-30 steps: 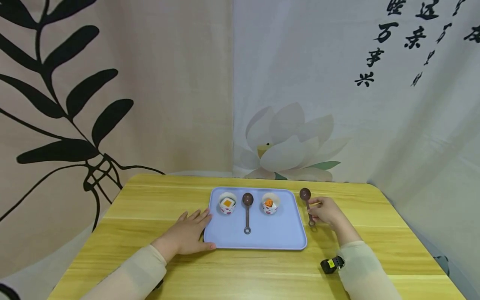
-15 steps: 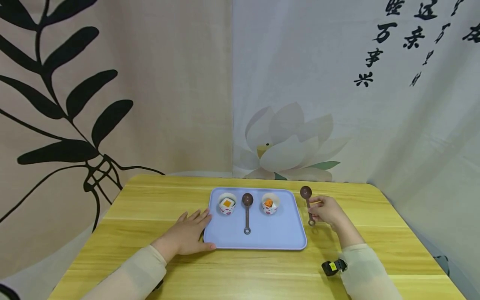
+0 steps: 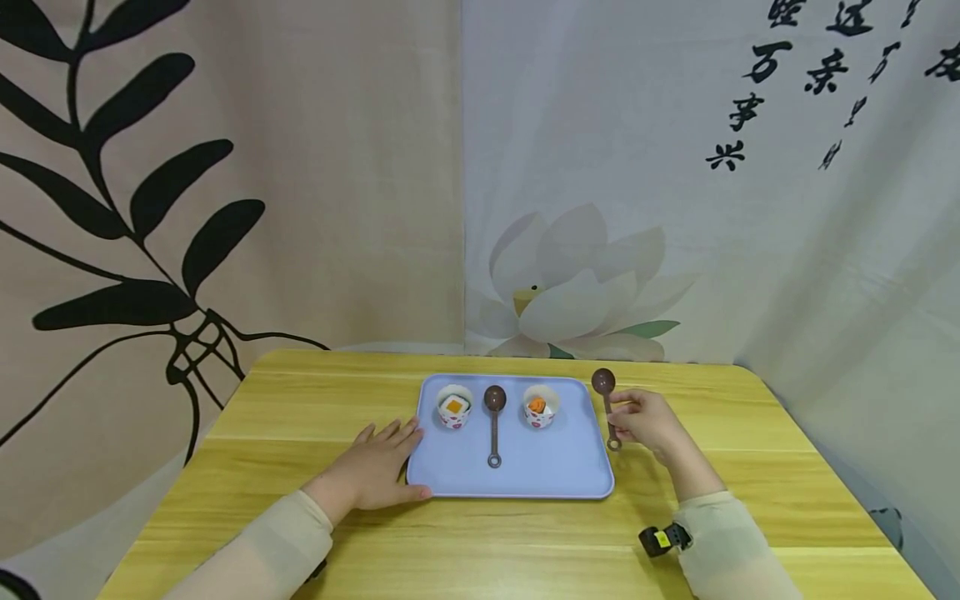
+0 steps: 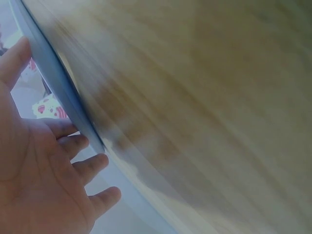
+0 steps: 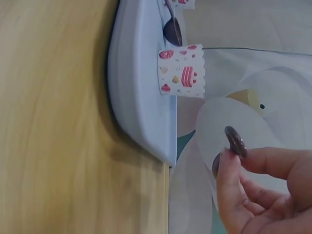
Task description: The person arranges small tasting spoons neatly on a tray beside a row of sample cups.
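My right hand (image 3: 647, 423) pinches a brown spoon (image 3: 603, 382) by its handle, just off the right edge of a light blue tray (image 3: 555, 471). In the right wrist view the ring end of that spoon (image 5: 236, 141) shows between thumb and finger. With its fingers spread, my left hand (image 3: 378, 467) rests against the tray's left edge. A second brown spoon (image 3: 494, 400) lies in the middle of the tray. On either side of it stand a paper cup (image 3: 454, 419) with a white and orange piece inside and another paper cup (image 3: 540, 421) holding orange bits.
The tray stands on a yellow wooden table (image 3: 315, 400). A printed curtain (image 3: 375, 208) hangs behind the table's back edge. A small black camera (image 3: 656, 542) is strapped at the right wrist.
My right hand has shifted slightly left with the spoon, bringing it nearer to the tray's right edge. The left hand and the tray have stayed in place.
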`<action>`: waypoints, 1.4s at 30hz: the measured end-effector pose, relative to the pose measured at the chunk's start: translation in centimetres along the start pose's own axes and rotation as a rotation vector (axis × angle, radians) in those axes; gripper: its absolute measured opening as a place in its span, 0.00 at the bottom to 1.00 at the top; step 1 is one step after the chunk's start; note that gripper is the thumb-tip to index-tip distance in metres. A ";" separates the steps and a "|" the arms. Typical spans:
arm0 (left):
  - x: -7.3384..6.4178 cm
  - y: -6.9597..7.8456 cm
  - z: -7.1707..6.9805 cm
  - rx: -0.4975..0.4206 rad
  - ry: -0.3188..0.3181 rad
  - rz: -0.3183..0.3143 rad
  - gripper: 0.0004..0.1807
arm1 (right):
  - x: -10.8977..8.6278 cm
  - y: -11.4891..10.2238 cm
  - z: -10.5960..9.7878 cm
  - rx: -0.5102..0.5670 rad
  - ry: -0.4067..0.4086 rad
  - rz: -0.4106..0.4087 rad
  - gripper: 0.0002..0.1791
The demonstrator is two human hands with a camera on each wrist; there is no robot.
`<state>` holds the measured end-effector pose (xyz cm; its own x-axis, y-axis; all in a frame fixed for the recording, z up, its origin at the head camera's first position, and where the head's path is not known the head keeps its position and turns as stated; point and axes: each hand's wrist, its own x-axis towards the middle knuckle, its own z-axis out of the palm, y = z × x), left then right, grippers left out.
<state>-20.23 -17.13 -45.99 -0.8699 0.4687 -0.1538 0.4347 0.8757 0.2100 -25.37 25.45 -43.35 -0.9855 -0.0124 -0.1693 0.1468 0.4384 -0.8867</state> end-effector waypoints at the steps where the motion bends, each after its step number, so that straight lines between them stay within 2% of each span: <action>1: 0.0 0.0 0.0 0.000 -0.001 -0.001 0.55 | 0.0 -0.1 0.1 0.003 0.000 0.000 0.21; 10: -0.1 0.1 -0.1 -0.006 -0.002 -0.010 0.56 | -0.3 -0.7 0.7 0.009 -0.016 -0.026 0.21; 25: 0.1 0.1 -0.2 -0.003 -0.011 -0.008 0.55 | 0.7 -0.4 2.5 0.022 -0.004 0.014 0.19; 34: 0.0 -0.1 -0.1 0.000 -0.016 -0.012 0.56 | 1.2 -0.2 3.4 0.027 -0.014 0.001 0.19; 42: -0.1 0.1 -0.3 -0.008 -0.014 -0.005 0.55 | 1.6 0.1 4.1 0.029 -0.027 0.023 0.18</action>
<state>-20.17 -17.17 -45.70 -0.8687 0.4661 -0.1679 0.4286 0.8770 0.2172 -26.55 21.78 -45.43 -0.9792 -0.0271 -0.2009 0.1720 0.4130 -0.8943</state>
